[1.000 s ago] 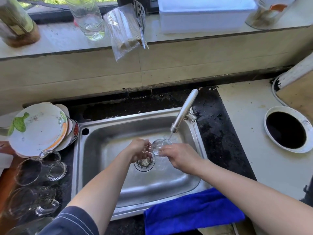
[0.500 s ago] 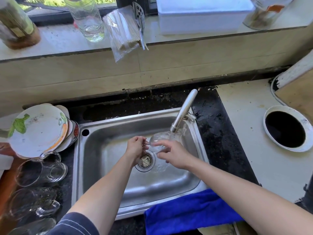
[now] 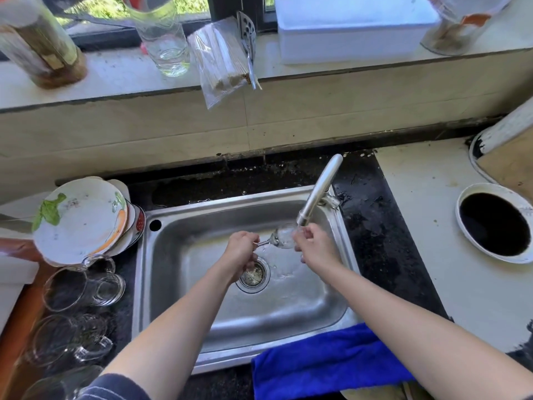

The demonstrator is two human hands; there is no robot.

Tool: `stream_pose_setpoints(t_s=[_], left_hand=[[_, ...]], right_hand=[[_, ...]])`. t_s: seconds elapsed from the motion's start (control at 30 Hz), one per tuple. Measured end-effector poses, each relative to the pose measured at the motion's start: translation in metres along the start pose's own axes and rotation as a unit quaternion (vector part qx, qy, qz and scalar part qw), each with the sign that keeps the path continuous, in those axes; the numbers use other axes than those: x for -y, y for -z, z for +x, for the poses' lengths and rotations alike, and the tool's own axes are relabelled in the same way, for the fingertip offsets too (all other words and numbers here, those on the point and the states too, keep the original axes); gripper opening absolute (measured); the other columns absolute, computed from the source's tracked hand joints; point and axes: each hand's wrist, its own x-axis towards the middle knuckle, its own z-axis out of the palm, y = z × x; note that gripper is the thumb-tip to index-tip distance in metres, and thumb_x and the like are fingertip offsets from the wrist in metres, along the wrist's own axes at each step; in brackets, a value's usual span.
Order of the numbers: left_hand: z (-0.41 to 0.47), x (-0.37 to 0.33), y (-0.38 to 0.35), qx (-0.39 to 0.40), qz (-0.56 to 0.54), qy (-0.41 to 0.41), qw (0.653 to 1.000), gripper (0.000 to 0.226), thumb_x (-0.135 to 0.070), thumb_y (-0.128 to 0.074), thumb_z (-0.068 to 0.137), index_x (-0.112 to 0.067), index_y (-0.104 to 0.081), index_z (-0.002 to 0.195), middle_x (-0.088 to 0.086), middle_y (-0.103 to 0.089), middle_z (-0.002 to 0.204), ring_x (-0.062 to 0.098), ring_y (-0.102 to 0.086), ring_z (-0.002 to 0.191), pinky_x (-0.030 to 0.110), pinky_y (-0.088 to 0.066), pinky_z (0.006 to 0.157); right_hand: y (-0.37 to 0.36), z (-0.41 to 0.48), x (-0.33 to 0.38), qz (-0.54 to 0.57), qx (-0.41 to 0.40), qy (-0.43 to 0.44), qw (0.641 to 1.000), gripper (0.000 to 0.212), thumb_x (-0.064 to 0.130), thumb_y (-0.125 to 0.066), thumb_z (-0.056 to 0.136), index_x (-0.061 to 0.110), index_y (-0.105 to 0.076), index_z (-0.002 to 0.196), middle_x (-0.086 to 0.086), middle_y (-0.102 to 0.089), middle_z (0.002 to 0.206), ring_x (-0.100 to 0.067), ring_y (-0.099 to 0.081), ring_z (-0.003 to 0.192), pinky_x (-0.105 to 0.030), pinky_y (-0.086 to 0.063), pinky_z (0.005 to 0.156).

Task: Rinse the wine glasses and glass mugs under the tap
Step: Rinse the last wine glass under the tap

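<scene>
Over the sink (image 3: 202,215), near its back right corner: wine glass (image 3: 284,237) lifted up closer to the tap (image 3: 318,190) than a moment before, bowl right at the spout. Rinsing under way. Left hand (image 3: 241,251) pinched shut on the stem. Right hand (image 3: 313,245) curled around the bowl's rim.

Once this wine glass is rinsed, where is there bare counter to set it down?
Free: the pale counter between the tap and the round hole. Crowded: left of the sink, plates and glass mugs fill the space.
</scene>
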Motion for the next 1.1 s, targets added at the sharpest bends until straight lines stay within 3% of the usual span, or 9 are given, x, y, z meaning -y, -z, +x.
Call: stream_pose_setpoints(t_s=[0.17, 0.33, 0.5, 0.67, 0.8, 0.87, 0.97, 1.03, 1.1], left_hand=[[-0.011, -0.008, -0.006, -0.096, 0.009, -0.015, 0.995, 0.018, -0.009, -0.040, 0.090, -0.009, -0.051, 0.077, 0.006, -0.039, 0.058, 0.016, -0.033, 0.045, 0.018, -0.023, 0.045], [-0.023, -0.004, -0.008, -0.068, 0.100, -0.102, 0.987, 0.025, -0.007, -0.038, 0.093, -0.013, -0.058, 0.079, 0.011, -0.049, 0.068, 0.022, -0.043, 0.051, 0.026, -0.034, 0.045], [-0.021, -0.003, -0.005, -0.102, 0.026, -0.045, 0.993, 0.026, -0.005, -0.034, 0.094, -0.006, -0.059, 0.096, 0.009, -0.042, 0.062, 0.020, -0.038, 0.047, 0.020, -0.029, 0.041], [-0.024, -0.006, -0.008, -0.090, 0.099, -0.141, 0.981, 0.024, -0.008, -0.039, 0.092, -0.015, -0.057, 0.077, -0.002, -0.046, 0.063, 0.020, -0.045, 0.067, 0.029, -0.036, 0.062], [-0.020, -0.003, 0.000, -0.100, 0.071, -0.089, 0.988, 0.027, -0.006, -0.036, 0.093, -0.013, -0.055, 0.075, 0.004, -0.045, 0.066, 0.019, -0.040, 0.053, 0.024, -0.033, 0.048], [-0.022, -0.004, 0.000, -0.093, 0.116, -0.138, 0.979, 0.026, -0.006, -0.039, 0.092, -0.013, -0.056, 0.075, 0.004, -0.051, 0.070, 0.018, -0.044, 0.060, 0.027, -0.037, 0.057], [-0.028, -0.008, -0.001, -0.112, 0.155, -0.213, 0.958, 0.020, -0.006, -0.044, 0.090, -0.009, -0.060, 0.079, 0.002, -0.058, 0.077, 0.017, -0.050, 0.076, 0.028, -0.035, 0.069], [-0.022, -0.006, -0.001, -0.142, 0.119, -0.191, 0.964, 0.020, -0.006, -0.044, 0.090, -0.010, -0.060, 0.078, 0.003, -0.058, 0.076, 0.019, -0.051, 0.077, 0.028, -0.036, 0.070], [-0.018, -0.006, -0.003, -0.146, 0.064, -0.145, 0.976, 0.023, -0.008, -0.042, 0.088, -0.014, -0.058, 0.073, 0.009, -0.057, 0.073, 0.023, -0.051, 0.077, 0.033, -0.038, 0.070]], right_hand=[[-0.015, -0.012, -0.010, -0.292, 0.018, 0.237, 0.926, 0.045, 0.044, -0.030, 0.101, 0.027, -0.041, 0.141, -0.003, -0.042, 0.143, -0.023, -0.042, 0.126, -0.043, -0.047, 0.092], [-0.010, 0.029, -0.002, -0.103, -0.005, 0.062, 0.993, 0.058, 0.065, -0.033, 0.085, 0.018, -0.066, 0.080, 0.002, -0.064, 0.072, -0.026, -0.063, 0.073, -0.043, -0.054, 0.068], [-0.012, -0.001, 0.009, -0.312, -0.011, 0.292, 0.904, 0.044, 0.054, -0.030, 0.094, 0.027, -0.058, 0.112, -0.002, -0.060, 0.119, -0.026, -0.059, 0.092, -0.039, -0.051, 0.070], [-0.011, 0.027, 0.009, -0.102, -0.010, 0.066, 0.993, 0.059, 0.068, -0.034, 0.082, 0.017, -0.058, 0.068, 0.000, -0.065, 0.068, -0.027, -0.064, 0.065, -0.045, -0.055, 0.063], [-0.015, 0.009, 0.009, -0.367, -0.012, 0.303, 0.879, 0.044, 0.059, -0.028, 0.091, 0.030, -0.060, 0.097, 0.006, -0.059, 0.094, -0.020, -0.054, 0.070, -0.032, -0.047, 0.061], [-0.010, 0.017, 0.012, -0.360, 0.050, 0.242, 0.900, 0.043, 0.061, -0.031, 0.092, 0.029, -0.060, 0.093, 0.003, -0.062, 0.093, -0.020, -0.054, 0.072, -0.035, -0.051, 0.067], [-0.005, 0.034, 0.020, -0.097, 0.081, 0.026, 0.992, 0.039, 0.054, -0.050, 0.090, 0.019, -0.062, 0.078, -0.005, -0.065, 0.076, -0.020, -0.062, 0.064, -0.046, -0.058, 0.072], [-0.006, 0.025, 0.024, -0.104, 0.032, 0.069, 0.992, 0.041, 0.058, -0.046, 0.088, 0.021, -0.060, 0.079, 0.000, -0.065, 0.079, -0.018, -0.061, 0.064, -0.046, -0.058, 0.072], [-0.010, 0.013, 0.019, -0.288, 0.013, 0.196, 0.937, 0.040, 0.062, -0.043, 0.089, 0.029, -0.059, 0.105, 0.007, -0.059, 0.106, -0.020, -0.061, 0.078, -0.038, -0.054, 0.077]])
